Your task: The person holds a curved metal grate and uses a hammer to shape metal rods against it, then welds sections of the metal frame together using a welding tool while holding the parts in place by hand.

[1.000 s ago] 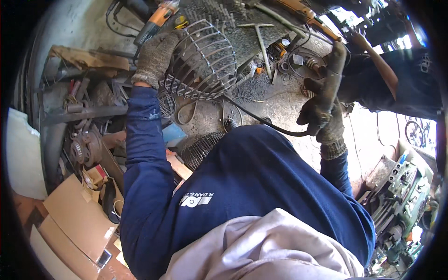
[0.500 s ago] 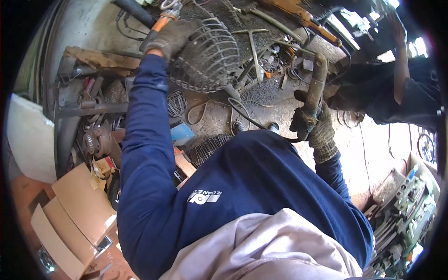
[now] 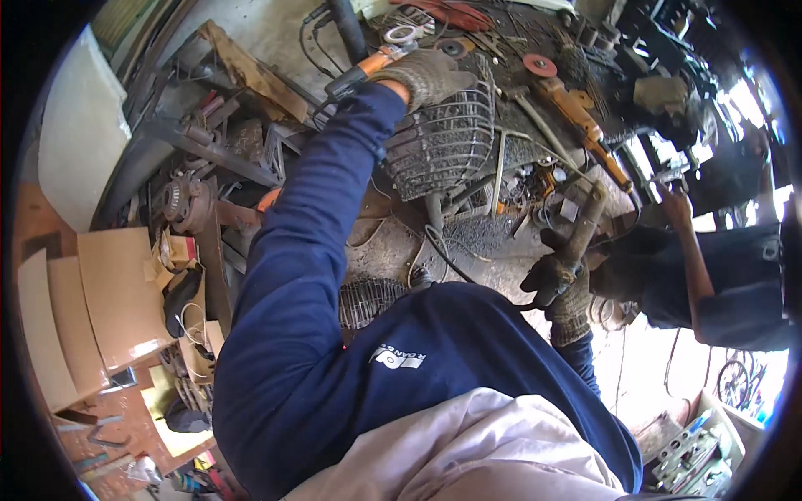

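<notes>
My left hand point(image 3: 428, 77), in a grey knit glove, is closed over the upper rim of a dark, rounded wire cage point(image 3: 443, 138). An orange angle grinder point(image 3: 380, 60) lies just left of that hand. My right hand point(image 3: 561, 292), in a dirty knit glove, is wrapped round a thick, brownish cylindrical tool point(image 3: 582, 225). The tool points up and away from me; its exact kind is unclear. A black cable point(image 3: 447, 257) runs from beneath the cage towards my body, near the right hand. The gloves hide part of both grips.
A second orange grinder point(image 3: 576, 117) lies on the cluttered bench beyond the cage. At the right, a co-worker's hand point(image 3: 677, 204) and dark sleeve reach in. Another wire cage point(image 3: 368, 301) stands below my left arm. Cardboard point(image 3: 121, 292) and metal scrap sit at the left.
The view has turned, shifting the scene right and down. My left hand has moved from the cage's left side to its top. My right hand keeps its hold on the tool.
</notes>
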Action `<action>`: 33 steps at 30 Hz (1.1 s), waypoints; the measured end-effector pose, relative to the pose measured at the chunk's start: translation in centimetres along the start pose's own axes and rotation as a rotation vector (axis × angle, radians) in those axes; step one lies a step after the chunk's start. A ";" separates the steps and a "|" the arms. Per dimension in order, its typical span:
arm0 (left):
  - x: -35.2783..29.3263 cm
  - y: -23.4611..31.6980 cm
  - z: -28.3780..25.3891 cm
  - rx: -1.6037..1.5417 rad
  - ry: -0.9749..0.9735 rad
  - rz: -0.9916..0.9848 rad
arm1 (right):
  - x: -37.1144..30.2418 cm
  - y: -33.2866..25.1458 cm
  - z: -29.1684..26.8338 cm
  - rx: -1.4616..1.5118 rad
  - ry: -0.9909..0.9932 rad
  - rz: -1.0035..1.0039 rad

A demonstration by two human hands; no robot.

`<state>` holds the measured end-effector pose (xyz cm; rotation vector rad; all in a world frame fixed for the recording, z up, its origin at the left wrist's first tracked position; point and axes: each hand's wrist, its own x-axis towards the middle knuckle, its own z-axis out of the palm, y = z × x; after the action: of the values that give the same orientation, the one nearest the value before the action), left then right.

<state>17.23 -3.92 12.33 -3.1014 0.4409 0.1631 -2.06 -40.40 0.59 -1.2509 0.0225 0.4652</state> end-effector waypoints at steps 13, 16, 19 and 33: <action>2.6 -1.0 2.5 -0.171 0.298 0.054 | 4.3 -0.3 6.3 -0.271 0.126 -0.252; 1.4 -1.0 2.9 -0.237 0.379 0.073 | 4.5 -2.2 11.4 -0.299 0.293 -0.167; 0.5 -1.8 3.2 -0.253 0.359 0.073 | 5.9 -2.8 13.2 -0.259 0.332 -0.129; 1.1 -29.1 4.5 -1.161 1.238 -0.571 | 10.3 -2.8 17.3 -0.698 0.465 -0.323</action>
<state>25.89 23.77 7.42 -3.5755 -0.9586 -2.2546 4.21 -21.88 6.03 -1.9882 0.0540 -0.1315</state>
